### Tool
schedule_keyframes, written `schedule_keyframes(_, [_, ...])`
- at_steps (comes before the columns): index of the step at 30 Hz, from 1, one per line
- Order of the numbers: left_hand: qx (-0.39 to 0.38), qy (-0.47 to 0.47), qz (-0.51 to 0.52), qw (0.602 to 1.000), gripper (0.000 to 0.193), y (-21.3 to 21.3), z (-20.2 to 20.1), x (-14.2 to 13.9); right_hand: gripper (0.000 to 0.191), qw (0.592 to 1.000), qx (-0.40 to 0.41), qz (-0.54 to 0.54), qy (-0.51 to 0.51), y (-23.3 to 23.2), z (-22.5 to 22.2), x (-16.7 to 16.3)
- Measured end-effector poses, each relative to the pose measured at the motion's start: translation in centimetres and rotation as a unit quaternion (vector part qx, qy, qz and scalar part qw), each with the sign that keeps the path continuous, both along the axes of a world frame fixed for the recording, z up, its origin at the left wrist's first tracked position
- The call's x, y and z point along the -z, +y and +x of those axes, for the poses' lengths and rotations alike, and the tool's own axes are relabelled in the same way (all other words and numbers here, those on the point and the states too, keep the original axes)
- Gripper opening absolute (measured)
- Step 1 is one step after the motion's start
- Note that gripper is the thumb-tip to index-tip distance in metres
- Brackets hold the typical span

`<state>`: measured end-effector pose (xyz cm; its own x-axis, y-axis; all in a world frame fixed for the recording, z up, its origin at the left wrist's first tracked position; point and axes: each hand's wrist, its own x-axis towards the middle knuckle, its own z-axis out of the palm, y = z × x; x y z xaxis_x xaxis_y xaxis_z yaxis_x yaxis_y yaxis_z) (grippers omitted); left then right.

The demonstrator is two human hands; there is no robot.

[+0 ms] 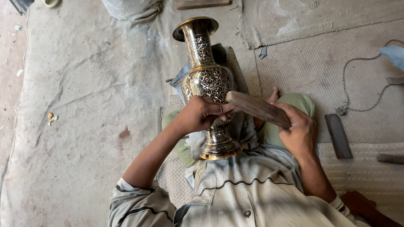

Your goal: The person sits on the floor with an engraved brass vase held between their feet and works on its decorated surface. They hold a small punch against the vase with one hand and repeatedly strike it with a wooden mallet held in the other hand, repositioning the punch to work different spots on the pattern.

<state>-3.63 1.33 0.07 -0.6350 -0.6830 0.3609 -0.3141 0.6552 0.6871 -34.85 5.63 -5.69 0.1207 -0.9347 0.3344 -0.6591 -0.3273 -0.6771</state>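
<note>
Head view, looking straight down: a tall brass-coloured metal vase with dark engraved floral patterning (208,82) lying along the lap, flared mouth pointing away, round foot close to the shirt front. Left hand (201,114) curled against the narrow stem just below the vase's belly, fingers closed and touching the metal; whether something small sits pinched in the fingertips cannot be told, since the knuckles hide it. Right hand (299,130) wrapped firmly around one end of a worn brown wooden stick (257,108), the grip fully closed on it, the other end of the stick reaching across to meet the left hand's fingertips at the vase. Beneath the vase, a dusty grey cloth (198,145) draped over the lap, and a flat grey padded block (233,63) under the vase's shoulder. Lower in the frame, a pale striped button shirt (235,193) with sleeves rolled up the forearms. All around, a dusty grey fabric floor covering (84,105). To the right, a dark flat rectangular bar (338,136) lying on the woven matting, well apart from the right hand, and beyond it a loop of thin grey cord (357,84). Small pale scraps (51,118) far off to the left.
</note>
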Motion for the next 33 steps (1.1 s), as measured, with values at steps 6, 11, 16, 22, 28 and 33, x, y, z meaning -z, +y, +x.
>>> schedule_keyframes(6, [-0.025, -0.035, 0.011, 0.999, 0.059, 0.0, 0.1, 0.3, 0.042, 0.998, 0.023, -0.032, 0.043, 0.0, 0.2, -0.7])
schedule_keyframes(11, [-0.016, -0.024, 0.017, 0.999, 0.063, -0.1, 0.1, 0.2, 0.043, 0.998, -0.001, -0.025, -0.065, -0.1, 0.5, -0.7])
schedule_keyframes(16, [-0.021, -0.016, 0.037, 0.999, 0.063, 0.2, 0.2, 0.2, 0.041, 0.978, 0.018, 0.043, -0.201, 0.2, 1.1, -1.3])
schedule_keyframes(22, [-0.016, -0.014, 0.044, 0.999, 0.064, 0.0, 0.4, 0.4, 0.035, 0.976, 0.005, 0.047, -0.214, -0.2, 1.3, -1.5])
schedule_keyframes(28, [-0.02, -0.015, 0.054, 0.998, 0.065, 0.0, 0.4, 0.4, 0.034, 0.977, -0.002, 0.028, -0.211, -0.5, 1.0, -1.0])
schedule_keyframes(33, [-0.021, -0.013, 0.054, 0.998, 0.067, 0.0, 0.4, 0.3, 0.032, 0.945, 0.016, 0.103, -0.309, -0.4, 1.2, -0.4])
